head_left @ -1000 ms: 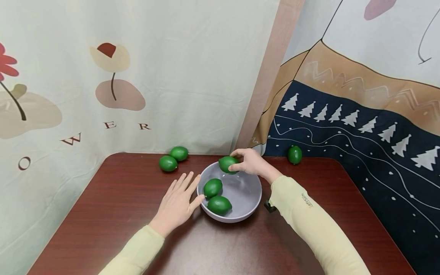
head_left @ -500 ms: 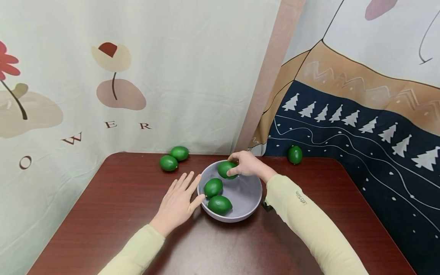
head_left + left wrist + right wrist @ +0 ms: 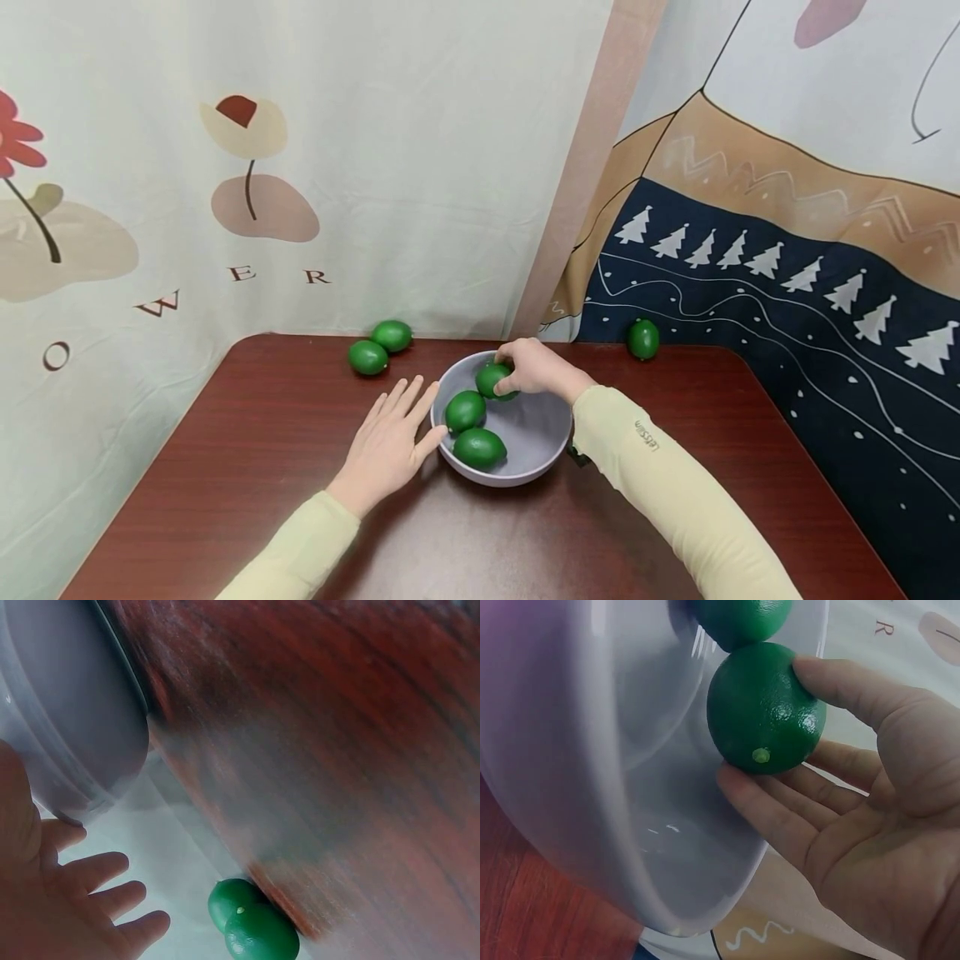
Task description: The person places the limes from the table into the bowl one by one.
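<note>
My right hand grips a green lime between thumb and fingers, low inside the far part of a grey bowl. In the right wrist view that lime appears against another lime. Two more limes, one behind the other, lie in the bowl's left side. My left hand has its fingers straight and spread at the bowl's left rim, thumb at the edge. In the left wrist view, the left hand is beside the bowl's outer wall.
Two limes, a nearer one and a farther one, touch at the back left of the brown table. A single lime stands at the back right edge. Printed curtains hang behind the table.
My right hand has lowered the lime from the far rim down into the bowl, moving slightly toward me. The left hand and the other limes stay where they were.
</note>
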A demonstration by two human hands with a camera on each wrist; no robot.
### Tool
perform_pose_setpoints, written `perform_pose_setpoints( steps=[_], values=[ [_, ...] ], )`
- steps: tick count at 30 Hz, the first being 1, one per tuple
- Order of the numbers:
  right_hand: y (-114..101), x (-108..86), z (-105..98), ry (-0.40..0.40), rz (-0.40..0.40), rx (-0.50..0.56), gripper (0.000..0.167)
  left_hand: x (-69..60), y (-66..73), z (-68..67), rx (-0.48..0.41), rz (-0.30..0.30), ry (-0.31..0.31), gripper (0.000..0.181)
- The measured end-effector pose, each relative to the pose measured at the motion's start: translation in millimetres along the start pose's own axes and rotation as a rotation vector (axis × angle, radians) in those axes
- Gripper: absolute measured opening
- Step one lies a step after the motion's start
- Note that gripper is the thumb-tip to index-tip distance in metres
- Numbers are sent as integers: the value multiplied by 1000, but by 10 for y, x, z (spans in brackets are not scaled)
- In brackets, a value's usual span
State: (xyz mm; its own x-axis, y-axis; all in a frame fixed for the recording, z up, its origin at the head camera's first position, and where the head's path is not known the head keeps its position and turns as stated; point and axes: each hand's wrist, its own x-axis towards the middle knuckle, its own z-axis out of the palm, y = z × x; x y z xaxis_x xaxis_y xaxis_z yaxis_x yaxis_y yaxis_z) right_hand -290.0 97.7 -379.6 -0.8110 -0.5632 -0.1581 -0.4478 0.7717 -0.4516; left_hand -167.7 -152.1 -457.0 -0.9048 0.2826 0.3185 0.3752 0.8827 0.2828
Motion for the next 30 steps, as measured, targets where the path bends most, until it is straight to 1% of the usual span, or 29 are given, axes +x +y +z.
perform_pose_setpoints(
  steps=[5,13,20,30],
  values=[
    [1,27,44,-7,-9,-57,40,-4,-3,2,1,-1,2,66],
    [-8,57,98,-28,-26,-100,37,-11,0,4,-5,-4,-1,66],
    [10,76,144,-30,-12,-109,40,-8,6,-2,-10,-5,-2,66],
    [19,63,161,-29,-27,-95,38,-7,7,-9,-8,-4,4,66]
  ],
)
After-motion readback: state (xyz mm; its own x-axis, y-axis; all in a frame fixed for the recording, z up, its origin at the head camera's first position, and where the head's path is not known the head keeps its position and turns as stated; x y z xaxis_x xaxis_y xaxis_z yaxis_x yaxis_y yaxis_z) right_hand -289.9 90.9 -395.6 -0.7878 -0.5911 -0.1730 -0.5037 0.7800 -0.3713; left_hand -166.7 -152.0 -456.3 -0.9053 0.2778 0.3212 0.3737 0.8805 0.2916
